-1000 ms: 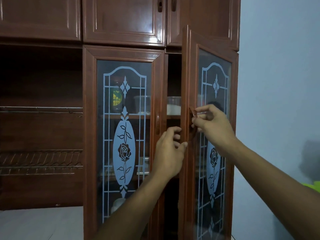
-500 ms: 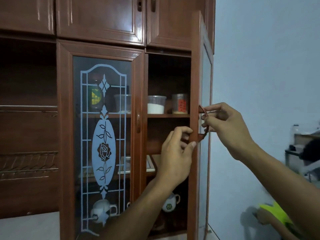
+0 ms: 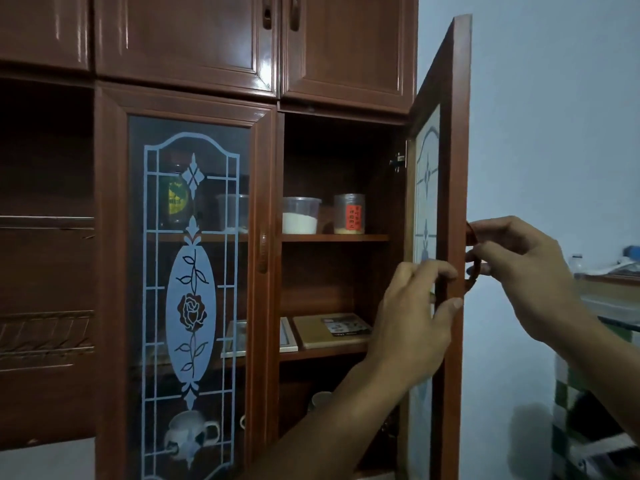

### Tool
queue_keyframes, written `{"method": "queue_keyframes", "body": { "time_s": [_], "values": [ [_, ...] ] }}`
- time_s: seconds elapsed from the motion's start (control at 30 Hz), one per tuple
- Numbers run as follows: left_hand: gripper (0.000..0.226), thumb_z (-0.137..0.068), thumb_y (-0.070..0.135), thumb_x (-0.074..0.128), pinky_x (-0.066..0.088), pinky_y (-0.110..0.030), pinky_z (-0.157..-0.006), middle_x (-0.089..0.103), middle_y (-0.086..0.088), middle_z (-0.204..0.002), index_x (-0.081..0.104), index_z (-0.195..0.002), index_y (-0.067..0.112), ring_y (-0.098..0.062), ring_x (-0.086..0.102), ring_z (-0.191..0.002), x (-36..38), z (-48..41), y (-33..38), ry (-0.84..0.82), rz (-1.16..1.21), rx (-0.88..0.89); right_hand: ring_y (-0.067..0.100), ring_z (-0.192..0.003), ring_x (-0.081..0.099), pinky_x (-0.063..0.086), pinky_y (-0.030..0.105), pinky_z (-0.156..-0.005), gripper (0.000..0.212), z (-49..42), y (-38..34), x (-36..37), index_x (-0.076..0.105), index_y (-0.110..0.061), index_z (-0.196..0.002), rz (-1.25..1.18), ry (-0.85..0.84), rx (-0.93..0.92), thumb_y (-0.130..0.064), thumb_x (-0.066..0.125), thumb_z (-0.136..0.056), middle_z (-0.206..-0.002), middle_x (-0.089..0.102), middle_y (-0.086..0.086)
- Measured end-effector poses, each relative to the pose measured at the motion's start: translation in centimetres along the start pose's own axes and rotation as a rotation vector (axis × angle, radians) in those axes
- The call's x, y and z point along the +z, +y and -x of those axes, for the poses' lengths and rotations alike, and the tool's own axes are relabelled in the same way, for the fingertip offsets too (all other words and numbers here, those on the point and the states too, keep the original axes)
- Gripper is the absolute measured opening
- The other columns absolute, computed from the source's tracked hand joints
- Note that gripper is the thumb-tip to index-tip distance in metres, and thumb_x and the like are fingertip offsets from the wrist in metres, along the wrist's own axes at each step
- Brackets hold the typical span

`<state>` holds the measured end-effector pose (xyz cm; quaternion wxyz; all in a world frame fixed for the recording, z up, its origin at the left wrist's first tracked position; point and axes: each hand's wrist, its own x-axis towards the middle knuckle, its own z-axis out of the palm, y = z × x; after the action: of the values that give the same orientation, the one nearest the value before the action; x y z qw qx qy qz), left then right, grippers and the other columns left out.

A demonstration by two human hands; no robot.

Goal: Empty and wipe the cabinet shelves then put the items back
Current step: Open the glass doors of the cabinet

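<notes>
The cabinet shelves (image 3: pixel 334 238) on the right side now stand exposed. A second ago the right door (image 3: pixel 453 168) was barely ajar; it has since swung wide, well past square to the front. On the top shelf sit a tub (image 3: pixel 300 216) part-filled with white powder and, just beside it, a jar (image 3: pixel 349 214) with a red label. The middle shelf carries a flat box (image 3: pixel 332 329) next to a picture frame (image 3: pixel 289 336), and a cup (image 3: pixel 320 400) shows dimly on the bottom shelf.

The left hand (image 3: pixel 412 327) pinches the door's free edge, fingers curled over the inner side and thumb on the outer. The right hand (image 3: pixel 519 268) curls its fingers round the handle (image 3: pixel 471 258) on the door's outer face.

The left door (image 3: pixel 187 271) is still closed, with more containers and a teapot (image 3: pixel 188 434) visible behind its patterned glass.

Nothing has come off the shelves yet, so emptying has not begun. The right half looks reachable once the hands let go; the left door probably needs opening too.
</notes>
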<state>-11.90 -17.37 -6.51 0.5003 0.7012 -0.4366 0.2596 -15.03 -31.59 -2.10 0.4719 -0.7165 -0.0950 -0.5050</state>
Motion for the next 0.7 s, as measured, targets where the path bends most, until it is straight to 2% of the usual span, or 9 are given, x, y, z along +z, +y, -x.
{"method": "queue_keyframes", "body": {
  "time_s": [0.07,0.13,0.2,0.27,0.37,0.47,0.57,0.63,0.7],
  "values": [
    [0.029,-0.094,0.019,0.062,0.036,-0.004,-0.085,0.039,0.013,-0.132,0.055,-0.120,0.028,0.001,0.044,-0.113,0.9,-0.2,0.4,-0.010,-0.073,0.031,0.025,-0.090,0.067,0.056,0.041,-0.081,0.024,-0.2,0.4,-0.7,0.068,-0.017,-0.103,0.030,0.033,-0.004,-0.001,0.054,-0.094,-0.100,0.070,0.005],
    [0.028,-0.095,0.019,0.061,0.025,0.001,-0.084,0.033,0.013,-0.140,0.055,-0.122,0.027,-0.001,0.041,-0.121,1.8,-0.5,0.8,-0.015,-0.125,0.056,0.027,-0.091,0.066,0.056,0.042,-0.084,0.025,-0.3,0.9,-1.5,0.070,-0.020,-0.101,0.037,0.071,-0.008,-0.001,0.056,-0.093,-0.097,0.069,0.005],
    [0.028,-0.096,0.020,0.060,0.030,-0.007,-0.090,0.030,0.012,-0.144,0.055,-0.123,0.027,-0.010,0.042,-0.128,2.7,-0.9,1.1,-0.030,-0.145,0.078,0.028,-0.091,0.065,0.055,0.040,-0.084,0.027,-0.3,1.2,-2.3,0.070,-0.022,-0.100,0.043,0.102,-0.006,-0.001,0.056,-0.093,-0.095,0.069,0.004],
    [0.030,-0.096,0.022,0.060,0.042,-0.022,-0.097,0.029,0.012,-0.145,0.054,-0.124,0.027,-0.016,0.044,-0.129,3.6,-1.3,1.3,-0.048,-0.159,0.096,0.026,-0.090,0.065,0.054,0.035,-0.082,0.027,-0.4,1.5,-3.0,0.069,-0.021,-0.102,0.047,0.118,-0.002,0.000,0.054,-0.093,-0.096,0.070,0.003],
    [0.030,-0.096,0.022,0.060,0.048,-0.035,-0.099,0.028,0.011,-0.146,0.053,-0.125,0.027,-0.021,0.045,-0.129,5.0,-1.8,1.6,-0.061,-0.177,0.108,0.011,-0.079,0.066,0.053,0.025,-0.074,0.029,-0.5,1.8,-4.0,0.068,-0.021,-0.106,0.058,0.144,0.016,0.000,0.054,-0.093,-0.092,0.070,-0.004],
    [0.036,-0.094,0.021,0.062,0.048,-0.039,-0.101,0.025,0.010,-0.150,0.051,-0.128,0.028,-0.023,0.043,-0.132,6.5,-2.2,1.6,-0.035,-0.187,0.127,0.007,-0.076,0.065,0.050,0.023,-0.073,0.030,-0.7,2.3,-5.0,0.068,-0.024,-0.110,0.085,0.150,0.038,-0.003,0.055,-0.093,-0.091,0.070,-0.006],
    [0.058,-0.093,0.020,0.063,0.043,-0.040,-0.107,0.022,0.010,-0.154,0.035,-0.143,0.032,-0.021,0.036,-0.138,7.7,-2.6,1.7,-0.015,-0.197,0.165,0.006,-0.073,0.067,0.053,0.023,-0.074,0.029,-0.9,2.6,-6.0,0.069,-0.028,-0.106,0.086,0.158,0.067,-0.005,0.058,-0.093,-0.090,0.072,-0.005],
    [0.068,-0.094,0.020,0.061,0.038,-0.040,-0.111,0.020,0.010,-0.156,0.024,-0.150,0.032,-0.018,0.029,-0.142,8.3,-3.0,1.8,-0.034,-0.188,0.167,0.000,-0.067,0.066,0.053,0.015,-0.066,0.029,-1.1,2.8,-6.5,0.070,-0.028,-0.105,0.100,0.167,0.081,-0.005,0.059,-0.093,-0.088,0.072,-0.007],
    [0.070,-0.095,0.022,0.060,0.036,-0.040,-0.112,0.019,0.010,-0.158,0.020,-0.153,0.031,-0.018,0.028,-0.143,9.0,-3.3,1.8,-0.056,-0.187,0.163,-0.004,-0.066,0.065,0.049,0.018,-0.059,0.026,-1.2,2.9,-6.9,0.069,-0.029,-0.105,0.129,0.175,0.094,-0.007,0.059,-0.093,-0.088,0.071,-0.011]
  ]
}}
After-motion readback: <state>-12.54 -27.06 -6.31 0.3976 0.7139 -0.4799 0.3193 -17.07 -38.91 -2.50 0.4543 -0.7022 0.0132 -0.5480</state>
